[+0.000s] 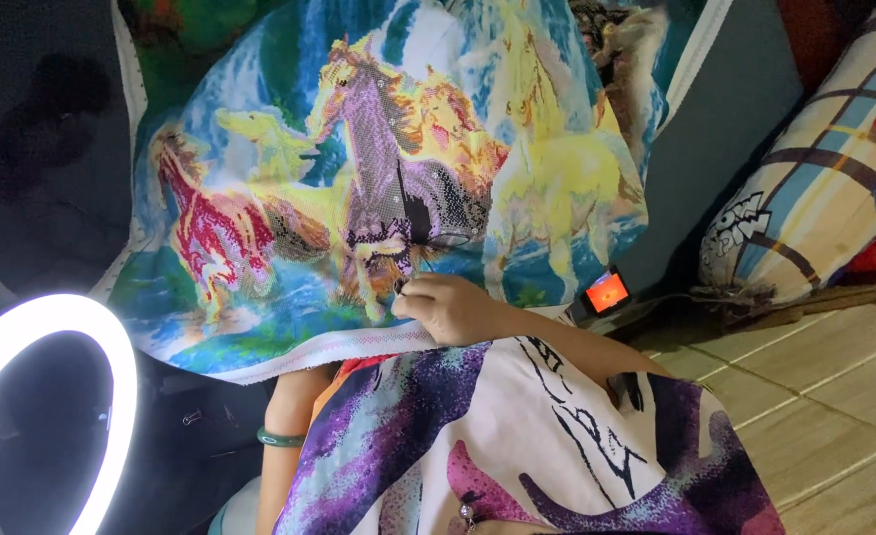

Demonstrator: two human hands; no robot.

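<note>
A large cross-stitch cloth (259, 248) with colourful horses on a blue and green ground is spread over my lap. My right hand (450, 307) rests on its lower edge, fingers pinched on a thin needle (403, 287). A black thread (410, 213) runs up from it across the purple horse. My left forearm, wearing a green bangle (279, 437), goes under the cloth, so the left hand is hidden. A purple and white patterned garment (517, 456) covers my right arm and lap.
A lit white ring light (111, 396) stands at the lower left. A small device with an orange screen (606, 292) lies by the cloth's right edge. A striped pillow (814, 188) leans at the right above a wooden plank floor (834, 396).
</note>
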